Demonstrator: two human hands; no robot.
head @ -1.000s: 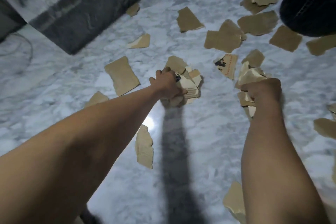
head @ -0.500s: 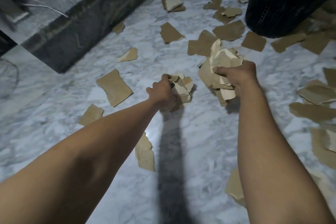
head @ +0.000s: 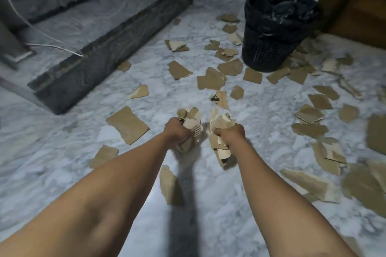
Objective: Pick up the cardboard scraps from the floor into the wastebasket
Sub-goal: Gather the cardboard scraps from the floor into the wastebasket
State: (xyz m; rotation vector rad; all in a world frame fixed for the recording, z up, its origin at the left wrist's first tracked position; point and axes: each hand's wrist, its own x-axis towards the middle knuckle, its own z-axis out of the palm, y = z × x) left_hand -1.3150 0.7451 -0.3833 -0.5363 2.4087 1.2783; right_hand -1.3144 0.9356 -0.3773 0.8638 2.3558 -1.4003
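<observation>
My left hand (head: 177,131) is shut on a bunch of brown cardboard scraps (head: 191,120), held above the marble floor. Close beside it, my right hand (head: 229,132) grips a second bunch of scraps (head: 221,150) that hangs below the fist. A black mesh wastebasket (head: 271,48) with a dark liner stands upright at the back right, well beyond both hands. Several loose scraps lie across the floor, among them a large piece (head: 127,124) left of my left hand and a printed piece (head: 219,99) just ahead.
Dark grey marble steps (head: 100,33) rise at the left with a white cable (head: 52,45) lying on them. A wooden door (head: 359,2) stands behind the wastebasket. Thick clusters of scraps (head: 325,152) cover the floor on the right.
The view has risen, bringing the whole wastebasket and the steps into sight. My right hand has moved in next to my left; both keep their bunches of scraps.
</observation>
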